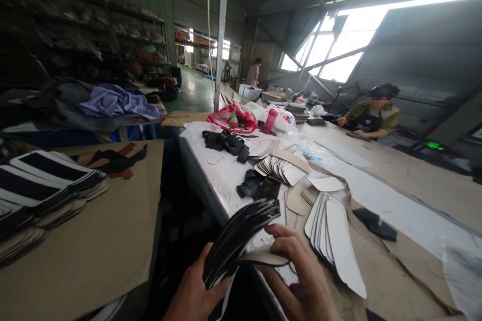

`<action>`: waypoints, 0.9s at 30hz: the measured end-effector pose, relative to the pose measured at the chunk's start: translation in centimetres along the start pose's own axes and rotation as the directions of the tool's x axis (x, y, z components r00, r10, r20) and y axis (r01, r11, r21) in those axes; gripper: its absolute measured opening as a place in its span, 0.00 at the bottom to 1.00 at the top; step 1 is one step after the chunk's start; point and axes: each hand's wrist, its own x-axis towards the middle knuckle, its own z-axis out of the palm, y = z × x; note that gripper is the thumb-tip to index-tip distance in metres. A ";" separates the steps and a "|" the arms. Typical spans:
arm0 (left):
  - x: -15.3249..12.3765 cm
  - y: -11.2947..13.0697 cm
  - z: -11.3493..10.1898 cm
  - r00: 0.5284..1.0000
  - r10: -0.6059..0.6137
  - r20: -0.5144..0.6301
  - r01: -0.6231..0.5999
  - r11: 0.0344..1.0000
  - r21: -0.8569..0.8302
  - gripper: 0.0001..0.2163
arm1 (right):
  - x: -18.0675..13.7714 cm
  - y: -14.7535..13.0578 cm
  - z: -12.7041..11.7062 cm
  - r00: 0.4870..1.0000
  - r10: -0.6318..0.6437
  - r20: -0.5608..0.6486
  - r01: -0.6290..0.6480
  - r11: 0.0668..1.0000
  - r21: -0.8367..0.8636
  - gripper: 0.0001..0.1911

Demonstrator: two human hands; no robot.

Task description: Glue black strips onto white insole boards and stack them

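we hold a stack (239,240) of thin dark-edged pieces low in the view, tipped up over the near edge of the table (216,175); take it as the middle of our clock. our left hand (199,283) is at its 7 o'clock, thumb and fingers clamped on the lower end, while the upper ends spread toward 1 o'clock. our right hand (303,273) is at 4 o'clock, its fingers bent around the free end of one pale piece (261,256) that leans out from the rest; whether they pinch it firmly we cannot tell. at 3 o'clock a white fan (335,235) of pieces lies on the table, with a black piece (376,224) beyond it. at 1 o'clock lies a second fan (284,165), and at 12 o'clock we see black scraps (252,185), then black straps (226,145), then a red bag (241,116) with a bottle (233,121) beside it. at 9 o'clock stands another table (124,225), bearing striped pieces (45,175); at 10 o'clock is purple cloth (116,102). a co-worker (371,117) sits at 2 o'clock across our table, and another person (254,74) stands far off at 12 o'clock.
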 end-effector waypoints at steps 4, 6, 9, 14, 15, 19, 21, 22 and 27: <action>0.2 0.9 -0.3 0.999 0.000 0.050 -0.002 0.999 0.045 0.26 | -0.2 0.1 0.2 0.998 -0.010 -0.062 0.007 0.999 -0.048 0.06; 0.3 0.7 -0.3 0.996 -0.004 0.088 0.000 0.999 0.043 0.26 | -0.2 0.1 0.2 0.997 -0.018 -0.070 0.013 0.998 -0.061 0.06; 0.4 -0.3 0.0 0.999 0.010 0.034 -0.009 1.000 -0.019 0.29 | 0.0 0.2 0.2 0.997 -0.025 -0.071 0.019 0.997 -0.074 0.07; 0.4 -2.0 0.8 0.998 0.034 -0.045 -0.037 0.998 -0.060 0.31 | 0.2 0.3 0.8 0.981 0.002 -0.196 -0.010 0.999 -0.039 0.19; 0.3 -2.0 0.8 0.998 0.028 -0.058 -0.031 0.998 -0.052 0.31 | 0.3 0.3 0.9 0.980 0.012 -0.201 -0.019 0.999 -0.036 0.24; 0.2 -1.2 0.5 0.997 0.026 -0.078 -0.028 0.999 -0.027 0.28 | 0.1 0.3 1.0 0.993 0.006 -0.119 -0.011 0.999 -0.042 0.30; 0.3 -0.8 0.3 0.997 0.037 -0.066 -0.038 0.999 -0.011 0.26 | -0.1 0.4 1.1 0.992 -0.025 -0.120 0.022 0.999 -0.031 0.29; 0.3 -0.8 0.2 0.998 0.039 -0.044 -0.039 0.999 0.001 0.26 | -0.2 0.5 1.1 0.989 -0.048 -0.142 0.046 0.999 -0.017 0.29; 0.4 -1.0 0.5 0.997 0.076 -0.018 -0.076 0.997 -0.003 0.26 | -0.4 0.8 1.5 0.964 -0.104 -0.243 0.112 0.993 0.022 0.27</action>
